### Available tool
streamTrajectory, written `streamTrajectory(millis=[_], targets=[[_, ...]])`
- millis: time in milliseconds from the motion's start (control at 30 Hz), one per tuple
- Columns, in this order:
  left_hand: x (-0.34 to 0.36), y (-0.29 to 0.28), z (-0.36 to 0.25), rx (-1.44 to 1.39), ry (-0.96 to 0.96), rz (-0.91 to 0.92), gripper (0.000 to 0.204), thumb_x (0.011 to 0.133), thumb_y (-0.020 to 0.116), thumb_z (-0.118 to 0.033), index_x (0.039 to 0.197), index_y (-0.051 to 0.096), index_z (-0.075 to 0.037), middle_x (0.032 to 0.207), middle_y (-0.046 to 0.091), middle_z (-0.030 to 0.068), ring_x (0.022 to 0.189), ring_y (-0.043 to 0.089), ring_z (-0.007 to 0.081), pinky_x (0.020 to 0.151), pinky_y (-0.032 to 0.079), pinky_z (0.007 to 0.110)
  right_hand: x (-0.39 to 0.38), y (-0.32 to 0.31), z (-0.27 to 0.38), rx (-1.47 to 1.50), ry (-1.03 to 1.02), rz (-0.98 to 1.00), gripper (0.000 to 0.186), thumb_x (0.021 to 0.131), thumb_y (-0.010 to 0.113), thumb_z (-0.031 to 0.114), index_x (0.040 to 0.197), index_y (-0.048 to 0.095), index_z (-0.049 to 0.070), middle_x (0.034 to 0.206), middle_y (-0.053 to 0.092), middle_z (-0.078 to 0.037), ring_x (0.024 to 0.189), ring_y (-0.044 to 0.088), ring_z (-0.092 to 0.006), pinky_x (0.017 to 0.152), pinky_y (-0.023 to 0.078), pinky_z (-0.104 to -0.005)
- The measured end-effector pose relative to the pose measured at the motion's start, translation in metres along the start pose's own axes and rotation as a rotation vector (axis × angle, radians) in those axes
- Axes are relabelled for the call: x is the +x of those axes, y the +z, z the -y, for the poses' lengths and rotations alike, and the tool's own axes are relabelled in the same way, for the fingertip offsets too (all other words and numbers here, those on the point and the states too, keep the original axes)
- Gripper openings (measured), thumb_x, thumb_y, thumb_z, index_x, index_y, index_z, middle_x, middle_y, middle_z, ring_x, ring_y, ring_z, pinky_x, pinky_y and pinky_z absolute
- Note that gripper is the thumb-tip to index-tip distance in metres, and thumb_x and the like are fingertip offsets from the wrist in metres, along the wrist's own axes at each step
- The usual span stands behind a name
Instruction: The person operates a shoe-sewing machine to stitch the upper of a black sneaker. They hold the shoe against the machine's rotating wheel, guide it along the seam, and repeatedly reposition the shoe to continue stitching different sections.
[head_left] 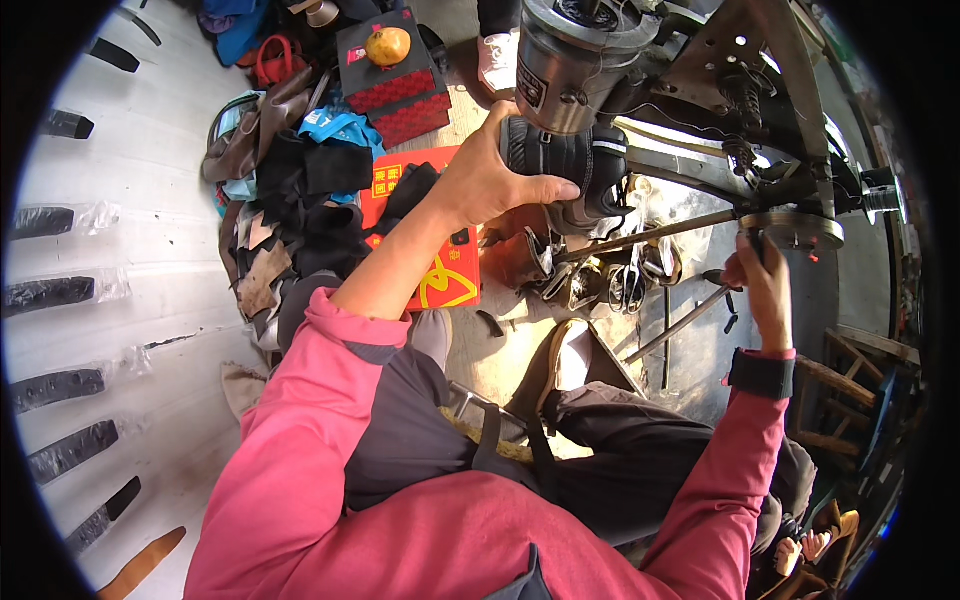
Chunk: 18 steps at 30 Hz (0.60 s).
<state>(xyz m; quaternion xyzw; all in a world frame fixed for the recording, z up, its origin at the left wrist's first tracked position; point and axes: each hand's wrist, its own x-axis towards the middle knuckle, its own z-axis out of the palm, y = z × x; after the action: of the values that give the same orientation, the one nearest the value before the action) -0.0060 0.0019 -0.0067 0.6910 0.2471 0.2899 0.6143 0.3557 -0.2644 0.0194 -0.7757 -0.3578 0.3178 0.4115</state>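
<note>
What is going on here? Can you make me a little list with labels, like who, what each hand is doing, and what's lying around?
who: a person in a pink top, seated, seen from above
left hand: left hand grips a black shoe held up against a metal machine
right hand: right hand holds the machine's round wheel
on the floor: red box with a yellow-orange fruit on top, pile of leather scraps
at left: dark shoe soles on a white surface

One head-worn fisheye view looks steeply down, close over the pink-sleeved arms and lap, toward the floor.
</note>
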Motion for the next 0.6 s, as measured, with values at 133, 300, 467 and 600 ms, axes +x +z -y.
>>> streamTrajectory(millis=[133,300,467,600], targets=[[-0.002,0.001,-0.012,-0.023,-0.036,0.019,0.082,0.07,0.101,-0.034,0.126,0.051,-0.001,0.107,0.072,0.0059,0.1,0.067,0.0131,0.094,0.053,0.031,-0.004,-0.069,0.026,-0.119,-0.25,-0.419,0.019,0.108,0.063,0.022,0.109,0.069,0.004,0.081,0.064,0.001,0.071,0.06,-0.0079,0.065,0.049,-0.0248],[-0.001,-0.001,-0.017,-0.043,-0.101,0.018,0.082,0.07,0.101,-0.035,0.127,0.053,-0.001,0.11,0.072,0.0069,0.102,0.066,0.0136,0.097,0.053,0.031,0.028,-0.087,-0.042,-0.069,0.059,-0.664,0.012,0.106,0.057,0.015,0.113,0.065,0.008,0.078,0.059,0.003,0.062,0.056,-0.008,0.056,0.045,-0.0249],[0.001,-0.002,-0.011,-0.027,-0.05,0.017,0.084,0.069,0.101,-0.038,0.128,0.053,0.0,0.113,0.071,0.008,0.104,0.066,0.015,0.098,0.052,0.032,0.011,-0.007,-0.033,-0.125,0.236,-0.097,0.033,0.103,0.067,0.032,0.114,0.062,0.001,0.074,0.064,-0.004,0.059,0.064,-0.0129,0.056,0.051,-0.0289],[-0.001,-0.002,-0.015,-0.039,-0.117,0.027,0.086,0.069,0.101,-0.036,0.13,0.053,0.0,0.117,0.071,0.0088,0.107,0.067,0.0162,0.099,0.052,0.032,-0.008,-0.014,0.022,0.028,-0.144,-0.064,0.024,0.107,0.064,0.025,0.109,0.065,0.001,0.079,0.063,-0.001,0.067,0.06,-0.0096,0.063,0.051,-0.0259]])
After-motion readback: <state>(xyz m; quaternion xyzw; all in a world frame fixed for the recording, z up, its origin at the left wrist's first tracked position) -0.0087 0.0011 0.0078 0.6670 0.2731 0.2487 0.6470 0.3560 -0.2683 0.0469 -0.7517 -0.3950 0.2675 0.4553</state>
